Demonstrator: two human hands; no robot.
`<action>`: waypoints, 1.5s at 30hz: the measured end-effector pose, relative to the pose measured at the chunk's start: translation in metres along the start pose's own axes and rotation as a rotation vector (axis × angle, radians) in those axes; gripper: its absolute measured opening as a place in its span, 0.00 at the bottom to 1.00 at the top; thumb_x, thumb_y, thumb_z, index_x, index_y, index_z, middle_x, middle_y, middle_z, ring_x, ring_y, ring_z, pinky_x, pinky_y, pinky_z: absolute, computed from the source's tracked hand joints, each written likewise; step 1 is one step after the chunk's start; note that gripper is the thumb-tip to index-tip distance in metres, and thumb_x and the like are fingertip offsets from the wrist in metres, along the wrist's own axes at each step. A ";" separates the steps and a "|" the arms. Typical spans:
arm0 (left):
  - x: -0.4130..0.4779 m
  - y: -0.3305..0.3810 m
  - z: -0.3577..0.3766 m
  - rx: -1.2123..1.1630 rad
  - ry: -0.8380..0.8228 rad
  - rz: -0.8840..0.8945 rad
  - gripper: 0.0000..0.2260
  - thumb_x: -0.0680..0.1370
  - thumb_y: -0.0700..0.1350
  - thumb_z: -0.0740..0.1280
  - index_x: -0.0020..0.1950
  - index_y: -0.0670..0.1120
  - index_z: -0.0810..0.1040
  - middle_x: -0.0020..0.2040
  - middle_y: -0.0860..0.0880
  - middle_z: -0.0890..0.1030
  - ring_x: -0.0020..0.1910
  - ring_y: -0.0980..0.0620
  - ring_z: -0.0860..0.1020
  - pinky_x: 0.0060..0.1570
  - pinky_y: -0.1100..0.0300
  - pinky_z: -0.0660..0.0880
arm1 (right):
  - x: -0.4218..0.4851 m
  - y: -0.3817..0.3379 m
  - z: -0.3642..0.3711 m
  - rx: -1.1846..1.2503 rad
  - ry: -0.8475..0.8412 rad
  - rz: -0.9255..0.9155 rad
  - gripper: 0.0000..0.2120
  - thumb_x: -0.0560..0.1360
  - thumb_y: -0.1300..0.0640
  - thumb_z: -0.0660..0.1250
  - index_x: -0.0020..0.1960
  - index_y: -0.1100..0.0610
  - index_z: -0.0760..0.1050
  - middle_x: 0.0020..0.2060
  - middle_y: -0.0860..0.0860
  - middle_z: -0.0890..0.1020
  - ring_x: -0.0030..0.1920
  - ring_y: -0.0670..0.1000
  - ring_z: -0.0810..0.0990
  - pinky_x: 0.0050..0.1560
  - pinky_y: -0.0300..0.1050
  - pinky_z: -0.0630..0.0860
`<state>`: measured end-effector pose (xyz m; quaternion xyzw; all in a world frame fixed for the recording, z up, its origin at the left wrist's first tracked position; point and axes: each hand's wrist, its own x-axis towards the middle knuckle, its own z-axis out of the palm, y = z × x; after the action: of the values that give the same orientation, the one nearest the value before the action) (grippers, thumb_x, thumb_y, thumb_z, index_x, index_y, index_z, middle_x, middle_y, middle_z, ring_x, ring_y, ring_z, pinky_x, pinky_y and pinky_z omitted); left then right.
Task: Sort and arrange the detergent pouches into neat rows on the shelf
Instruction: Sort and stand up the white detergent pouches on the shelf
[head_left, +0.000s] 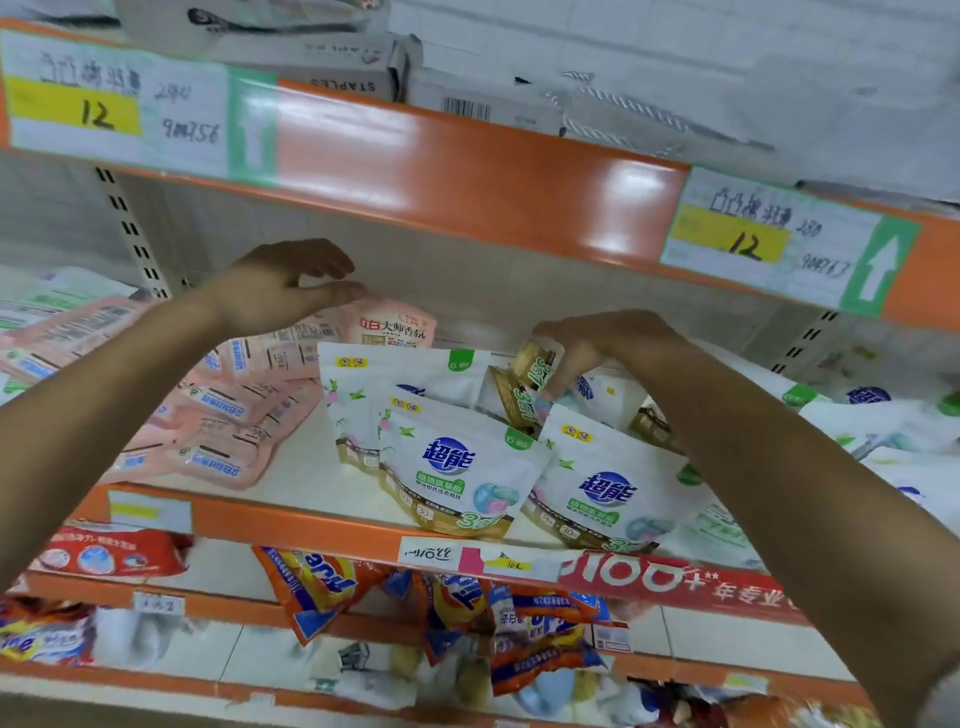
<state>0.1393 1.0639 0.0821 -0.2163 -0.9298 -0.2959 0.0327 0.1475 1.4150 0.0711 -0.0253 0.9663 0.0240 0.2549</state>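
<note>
- Your L hand (291, 286) is up at the back of the middle shelf (311, 519), fingers curved over the top edge of the upright pink pouch (397, 327). Fingertips are at its rim, but can't tell if that's a real pinch or just a touch.
- Your R hand (597, 343) pinches the tilted pouch (535, 364), fingers curled round it and its gold base turned up and to the left. It's held behind the front row.
- Second tilted pouch (514, 402) sits just below that one, gold edge showing. Looks to be touching it.
- Front row: front-left white pouch (452, 467) and front-right white pouch (608, 493) stand upright side by side near the shelf's front edge, w/ edges overlapping a bit.
- Rear white pouch (363, 379) stands upright right behind the front-left one.
- Pink pile (234, 415) lies flat and overlapped on the L half of the shelf, labels facing all ways.
- Jumbled white pouches (872, 415) lie at the far R, partly behind your R forearm.
- Upper shelf lip (467, 171) carries the left tag (104, 104) and the right tag (763, 239), both marked 12.
- Lower shelf: orange pouches (322, 587) in a messy heap, red pack (114, 553) to their L.
</note>
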 end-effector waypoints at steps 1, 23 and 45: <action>-0.003 -0.002 0.000 -0.013 0.010 -0.001 0.23 0.74 0.63 0.65 0.62 0.50 0.76 0.60 0.53 0.78 0.58 0.54 0.75 0.56 0.61 0.66 | 0.003 -0.001 -0.002 -0.017 -0.018 -0.012 0.58 0.57 0.34 0.78 0.78 0.46 0.53 0.76 0.49 0.62 0.74 0.56 0.65 0.68 0.54 0.68; -0.021 -0.012 -0.005 -0.121 0.018 -0.008 0.15 0.72 0.67 0.67 0.50 0.59 0.78 0.50 0.61 0.81 0.53 0.57 0.79 0.54 0.61 0.71 | 0.024 -0.012 0.025 -0.275 -0.060 -0.182 0.43 0.68 0.47 0.77 0.75 0.49 0.58 0.71 0.57 0.58 0.64 0.60 0.71 0.55 0.52 0.78; -0.021 -0.011 -0.007 -0.090 0.111 0.039 0.10 0.77 0.52 0.68 0.55 0.49 0.80 0.52 0.52 0.81 0.52 0.53 0.78 0.60 0.51 0.73 | -0.023 0.001 -0.002 -0.102 0.508 -0.079 0.06 0.72 0.62 0.67 0.47 0.59 0.71 0.42 0.56 0.73 0.46 0.59 0.75 0.36 0.43 0.61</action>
<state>0.1536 1.0438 0.0783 -0.2190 -0.9079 -0.3482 0.0802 0.1661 1.4172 0.0845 -0.0811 0.9951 0.0557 0.0033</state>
